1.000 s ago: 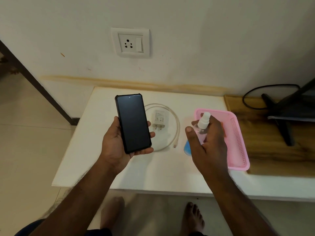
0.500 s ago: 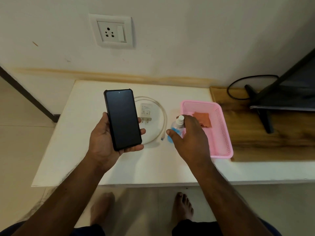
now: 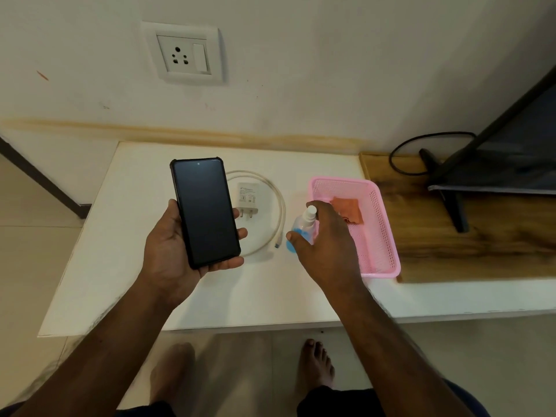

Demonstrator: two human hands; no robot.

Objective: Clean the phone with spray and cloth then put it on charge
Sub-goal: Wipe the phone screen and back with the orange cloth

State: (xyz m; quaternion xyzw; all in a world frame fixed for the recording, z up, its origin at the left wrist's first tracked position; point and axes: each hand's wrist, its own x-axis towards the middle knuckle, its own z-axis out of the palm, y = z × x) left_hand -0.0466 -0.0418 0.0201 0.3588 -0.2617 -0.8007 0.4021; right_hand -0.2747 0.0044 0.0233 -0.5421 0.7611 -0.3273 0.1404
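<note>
The left hand grips the phone screen-up above the table; the right hand curls round the spray bottle beside the basket. A badly aimed nozzle could wet the charger.

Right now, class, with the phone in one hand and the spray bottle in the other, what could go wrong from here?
1. The left hand holds the phone above the charger plug and cable; stray spray could wet them.
2. The right hand grips the spray bottle low, nozzle direction unclear; it may miss the screen.
3. The cloth lies in the pink basket; both hands are full.
</note>
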